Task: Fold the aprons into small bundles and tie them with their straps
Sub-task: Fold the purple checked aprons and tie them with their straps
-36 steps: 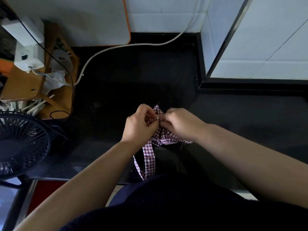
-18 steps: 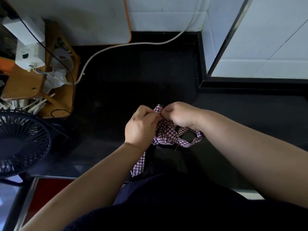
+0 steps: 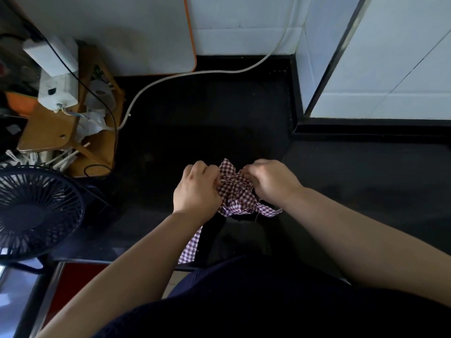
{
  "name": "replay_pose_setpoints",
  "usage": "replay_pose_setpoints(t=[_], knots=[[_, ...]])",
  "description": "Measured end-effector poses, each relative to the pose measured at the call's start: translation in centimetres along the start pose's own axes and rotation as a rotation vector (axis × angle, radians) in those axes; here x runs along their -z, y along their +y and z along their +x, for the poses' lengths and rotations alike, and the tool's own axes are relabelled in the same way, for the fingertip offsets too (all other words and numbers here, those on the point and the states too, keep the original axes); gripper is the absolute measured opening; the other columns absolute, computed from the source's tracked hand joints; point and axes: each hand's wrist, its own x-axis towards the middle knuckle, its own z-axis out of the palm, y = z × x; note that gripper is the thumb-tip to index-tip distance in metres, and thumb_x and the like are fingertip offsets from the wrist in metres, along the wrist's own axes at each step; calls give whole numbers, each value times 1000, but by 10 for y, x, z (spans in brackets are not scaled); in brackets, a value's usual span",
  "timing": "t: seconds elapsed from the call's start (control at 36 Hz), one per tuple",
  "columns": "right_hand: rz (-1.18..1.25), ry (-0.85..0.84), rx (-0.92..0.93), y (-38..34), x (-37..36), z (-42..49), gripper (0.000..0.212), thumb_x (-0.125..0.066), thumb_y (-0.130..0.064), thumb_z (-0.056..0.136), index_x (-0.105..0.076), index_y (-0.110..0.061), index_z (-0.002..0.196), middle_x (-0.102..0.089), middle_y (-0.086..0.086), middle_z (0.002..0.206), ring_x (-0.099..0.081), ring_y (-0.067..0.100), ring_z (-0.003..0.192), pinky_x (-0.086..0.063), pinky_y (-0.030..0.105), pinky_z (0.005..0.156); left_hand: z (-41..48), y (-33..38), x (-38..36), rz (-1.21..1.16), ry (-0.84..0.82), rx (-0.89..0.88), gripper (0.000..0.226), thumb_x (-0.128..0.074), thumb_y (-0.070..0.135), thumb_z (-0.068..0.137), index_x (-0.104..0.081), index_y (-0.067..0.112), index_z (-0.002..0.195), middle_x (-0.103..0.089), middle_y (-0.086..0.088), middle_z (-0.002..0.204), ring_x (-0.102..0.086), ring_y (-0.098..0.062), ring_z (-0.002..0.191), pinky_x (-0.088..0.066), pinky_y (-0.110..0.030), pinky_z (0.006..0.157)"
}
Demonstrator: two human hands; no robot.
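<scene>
Apron (image 3: 235,191): small check pattern of dark red and white squares throughout. Strap (image 3: 191,247) hanging over the bench edge: the same dark red and white check. Bench (image 3: 195,113): plain black. Cable (image 3: 195,74) across the bench: white. Fan (image 3: 36,213): dark blue-black grille and blades. Board (image 3: 122,32) against the wall: white face, orange edge. Wall tiles (image 3: 244,20): white with grey joints. Rack (image 3: 48,128): brown wood tone. Garment (image 3: 244,301): plain dark navy. Panel (image 3: 73,284) below the bench edge: red.

a bunched red-and-white checked apron (image 3: 234,191), one strap (image 3: 190,247) dangling off the black counter's edge.
</scene>
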Motion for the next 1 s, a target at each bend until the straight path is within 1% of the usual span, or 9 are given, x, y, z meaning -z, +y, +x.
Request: replay_pose_setpoints(t=[0.17,0.33,0.44,0.56,0.64,0.67,0.75,0.83,1.0], knots=[[184,-41,-69,-2,7,1,33,-51,-32,98,-60,-18,126,-52,2,126,-54,20,116,-42,24,90,1,-12,5,-257,-161,-57,10,-61,24,91,-52,26,94,-43,12,103,-50,-13,101,-37,-19,74],[921,-109,-534,-6,0,-7,66,-41,-49,98,-13,-25,153,-17,-1,159,-23,24,143,-25,39,115,-8,-8,3,-315,-403,79,106,-75,53,74,-8,31,152,-30,0,150,-39,-19,132,-34,-25,93],[1045,-130,-542,-15,-10,-20,85,-47,-58,91,-5,-20,154,-12,-3,160,-17,20,145,-17,39,117,-6,-8,1,-371,-363,100,78,-68,36,85,-24,29,148,-52,1,131,-54,-19,113,-41,-26,84],[810,-123,-421,-25,9,-32,104,-78,-34,77,-8,-17,152,-45,-6,132,-47,12,120,-38,27,96,4,-6,10,-567,-292,240,61,-66,41,86,-42,23,139,-60,3,116,-58,-12,93,-49,-26,75],[428,-62,-391,-32,19,-39,16,-70,-17,80,-62,-12,93,-58,-6,85,-59,12,84,-41,26,72,15,-7,17,-795,-289,368,85,-77,27,79,-30,16,148,-55,-2,128,-60,-19,104,-53,-37,91],[416,3,-418,-32,21,-41,18,-68,-14,80,-56,-12,67,-55,-3,66,-57,14,67,-40,27,63,19,-8,19,-820,-302,397,88,-79,16,75,-30,13,148,-54,-3,128,-61,-20,101,-53,-39,91],[909,163,-622,-31,27,-48,30,-75,-13,79,-52,-10,60,-50,4,50,-49,17,50,-46,28,54,29,-12,22,-680,-369,426,52,-77,10,62,-65,2,112,-67,-10,93,-64,-23,80,-55,-37,80],[1236,180,-643,-37,38,-62,15,-74,-14,81,-62,-5,84,-54,3,53,-52,15,51,-51,32,61,30,-1,28,-622,-498,424,21,-71,20,79,-63,5,67,-59,-11,65,-57,-24,63,-51,-38,69],[1447,179,-493,-36,65,-87,21,-64,-24,88,-59,-11,73,-54,2,65,-53,15,62,-50,30,66,24,57,60,-1087,-845,405,13,-60,13,92,-66,4,100,-67,-6,85,-64,-12,71,-56,-24,65]])
